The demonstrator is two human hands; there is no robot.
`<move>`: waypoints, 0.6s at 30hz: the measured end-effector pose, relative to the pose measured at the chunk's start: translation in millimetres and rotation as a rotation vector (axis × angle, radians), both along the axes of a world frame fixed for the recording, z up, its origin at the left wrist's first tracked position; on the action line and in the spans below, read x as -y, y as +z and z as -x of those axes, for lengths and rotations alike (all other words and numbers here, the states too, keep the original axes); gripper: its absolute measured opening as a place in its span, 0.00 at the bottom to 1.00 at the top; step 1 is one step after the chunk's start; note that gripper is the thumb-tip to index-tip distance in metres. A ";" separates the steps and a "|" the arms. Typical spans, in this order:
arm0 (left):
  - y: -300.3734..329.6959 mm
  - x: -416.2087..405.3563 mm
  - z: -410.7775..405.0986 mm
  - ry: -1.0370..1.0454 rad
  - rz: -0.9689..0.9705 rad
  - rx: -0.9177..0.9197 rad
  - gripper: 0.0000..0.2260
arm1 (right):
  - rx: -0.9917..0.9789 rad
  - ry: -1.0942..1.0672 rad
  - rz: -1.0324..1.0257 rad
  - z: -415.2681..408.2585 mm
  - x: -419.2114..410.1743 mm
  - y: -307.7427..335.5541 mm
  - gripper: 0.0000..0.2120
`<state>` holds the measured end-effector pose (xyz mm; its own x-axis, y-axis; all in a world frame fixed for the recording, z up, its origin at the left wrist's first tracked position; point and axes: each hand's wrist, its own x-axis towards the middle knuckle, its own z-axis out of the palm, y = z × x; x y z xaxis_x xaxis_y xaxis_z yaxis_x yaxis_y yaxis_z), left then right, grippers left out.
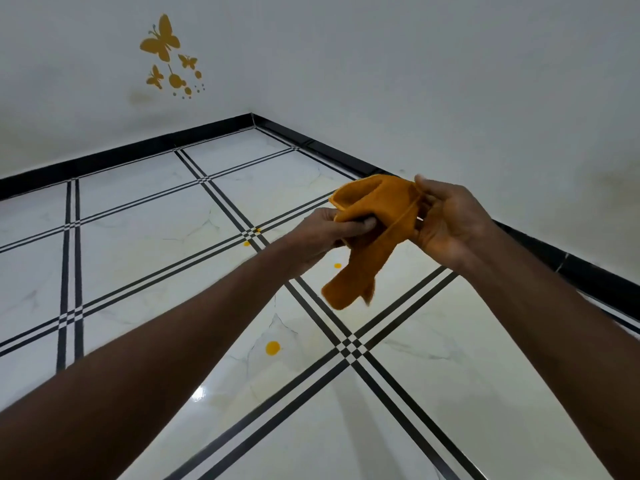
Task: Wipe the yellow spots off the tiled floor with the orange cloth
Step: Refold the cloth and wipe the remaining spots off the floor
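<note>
The left hand (pixel 323 230) and the right hand (pixel 446 220) each pinch the cloth (pixel 370 233), up in the air over the floor (pixel 138 244). 4 spots (pixel 273 348) wait below. A loose grip may drop it.

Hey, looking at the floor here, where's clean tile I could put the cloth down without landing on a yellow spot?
The far tiles toward the corner skirting and the left tiles beyond the black stripes show no spots. Crowded: the middle, with yellow spots near both stripe crossings, beneath the orange cloth gripped by left hand and right hand.
</note>
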<state>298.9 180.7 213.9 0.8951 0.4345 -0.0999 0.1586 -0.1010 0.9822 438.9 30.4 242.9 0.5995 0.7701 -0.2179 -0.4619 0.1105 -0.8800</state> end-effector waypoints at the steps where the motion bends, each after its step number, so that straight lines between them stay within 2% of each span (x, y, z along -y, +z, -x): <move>1: 5.5 2.0 0.8 0.061 -0.073 0.016 0.14 | 0.031 -0.015 0.033 -1.3 -0.1 -4.6 0.20; 4: 20.4 9.5 -3.3 0.244 -0.217 0.018 0.13 | 0.066 0.088 0.205 1.0 0.5 -26.6 0.21; 7: 26.5 12.7 -9.2 0.313 -0.376 -0.097 0.10 | 0.036 0.235 0.294 14.7 -1.4 -39.2 0.17; 11: 24.7 11.9 -9.3 0.319 -0.389 -0.189 0.13 | 0.027 0.158 0.280 25.2 -5.6 -40.5 0.08; 15: 19.1 12.4 -7.9 0.353 -0.415 -0.172 0.19 | 0.058 0.169 0.261 31.8 -5.0 -41.1 0.13; 18: 21.4 9.8 -8.7 0.319 -0.409 -0.194 0.24 | 0.177 0.019 0.389 31.1 -8.6 -43.7 0.12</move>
<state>307.6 171.0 235.2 0.6946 0.7193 -0.0163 0.4181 -0.3851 0.8227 407.8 39.0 199.2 0.6400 0.6625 -0.3892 -0.2986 -0.2523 -0.9204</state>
